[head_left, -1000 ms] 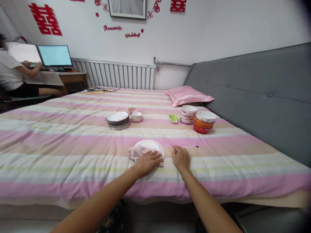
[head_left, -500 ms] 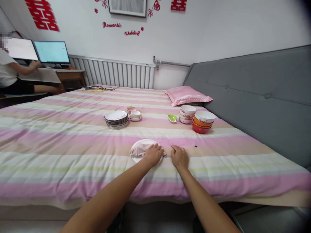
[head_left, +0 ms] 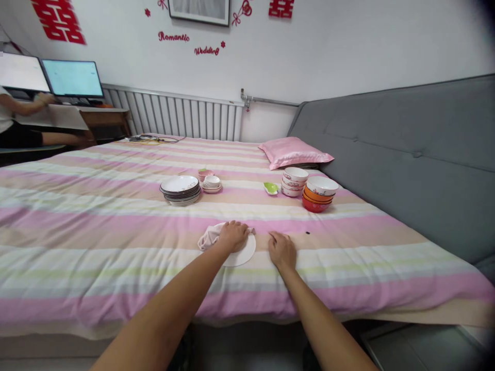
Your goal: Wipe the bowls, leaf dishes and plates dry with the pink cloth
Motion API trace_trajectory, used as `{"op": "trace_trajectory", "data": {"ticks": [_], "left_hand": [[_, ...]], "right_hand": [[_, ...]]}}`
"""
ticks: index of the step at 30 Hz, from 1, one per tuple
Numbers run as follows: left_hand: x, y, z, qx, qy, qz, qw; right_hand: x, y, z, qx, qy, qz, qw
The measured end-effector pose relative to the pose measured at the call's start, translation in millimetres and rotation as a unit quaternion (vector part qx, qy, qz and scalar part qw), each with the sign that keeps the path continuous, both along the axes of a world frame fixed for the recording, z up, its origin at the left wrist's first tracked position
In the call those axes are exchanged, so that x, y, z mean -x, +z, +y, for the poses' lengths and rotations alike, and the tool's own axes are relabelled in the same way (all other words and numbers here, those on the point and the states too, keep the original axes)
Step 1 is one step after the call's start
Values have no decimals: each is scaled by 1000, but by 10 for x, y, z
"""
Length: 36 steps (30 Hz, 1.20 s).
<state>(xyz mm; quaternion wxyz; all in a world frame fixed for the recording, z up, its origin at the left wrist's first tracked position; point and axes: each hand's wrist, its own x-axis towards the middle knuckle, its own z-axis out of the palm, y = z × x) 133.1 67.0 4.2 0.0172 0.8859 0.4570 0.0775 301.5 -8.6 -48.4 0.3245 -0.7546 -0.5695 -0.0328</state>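
A white plate [head_left: 244, 253] lies on the striped bedspread near the front of the bed. On it, my left hand [head_left: 234, 236] presses a crumpled pale pink cloth [head_left: 211, 237], fingers curled over the fabric. Part of the cloth hangs past the plate's left rim, and the hand and forearm hide much of the plate. To the right of the plate, my right hand [head_left: 282, 250] rests on the bedspread, apart from the plate. Its fingers are curled in, the index finger and thumb toward the plate; whether anything is in it I cannot make out.
Beyond the plate stand a stack of plates [head_left: 180, 190], small white dishes [head_left: 212, 184], a green leaf-shaped dish [head_left: 271, 188] and stacked bowls [head_left: 319, 194]. A pink pillow [head_left: 296, 152] lies by the grey headboard [head_left: 406, 154]. At far left a person sits at monitors [head_left: 73, 78].
My left hand has moved the cloth across the plate toward its far left side, baring the plate's near right part. My right hand has stayed about where it was. The view has shifted slightly.
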Motion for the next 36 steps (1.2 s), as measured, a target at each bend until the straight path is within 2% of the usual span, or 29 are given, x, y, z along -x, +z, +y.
{"op": "trace_trajectory", "data": {"ticks": [6, 12, 22, 31, 36], "left_hand": [[221, 22, 143, 17, 87, -7, 996], [427, 27, 126, 16, 127, -12, 992], [650, -13, -130, -25, 156, -46, 986], [814, -232, -300, -114, 161, -50, 979], [858, -299, -426, -164, 152, -48, 974]], "right_hand": [[-10, -8, 10, -1, 1, -1, 1000], [-7, -9, 6, 0, -2, 3, 1000], [9, 10, -9, -4, -4, 1, 1000], [-3, -7, -11, -9, -1, 0, 1000], [-2, -23, -3, -9, 0, -2, 1000]]}}
